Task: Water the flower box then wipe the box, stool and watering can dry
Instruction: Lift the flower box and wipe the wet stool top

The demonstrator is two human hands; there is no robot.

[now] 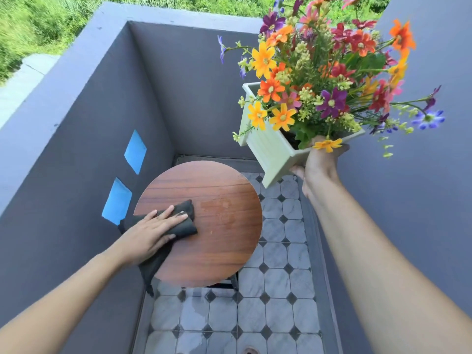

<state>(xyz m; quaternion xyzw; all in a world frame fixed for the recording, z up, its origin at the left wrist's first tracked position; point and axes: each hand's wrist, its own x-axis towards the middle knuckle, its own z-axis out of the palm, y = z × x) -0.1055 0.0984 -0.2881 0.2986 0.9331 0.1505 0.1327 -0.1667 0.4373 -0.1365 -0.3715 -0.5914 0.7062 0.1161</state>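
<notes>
A home balcony, outdoors; grey walls [76, 118] w/ a ledge, tiled floor [278, 315], grass [51, 21] beyond; sunlit.

A small outdoor nook is closed in by three grey-purple painted walls: the left wall [63, 149], the far wall [194, 85] and the right wall [421, 200]. Two blue squares [135, 151] sit on the left wall, one nearer than the other. The floor [275, 302] has pale grey octagonal tiles with small dark diamonds between them, and damp patches [194, 310] show on the near tiles. A dark strip [314, 251] runs along the floor's right edge. Beyond the walls, bright daylight falls on green grass [51, 21] and a pale concrete slab [23, 77] at far left.
</notes>
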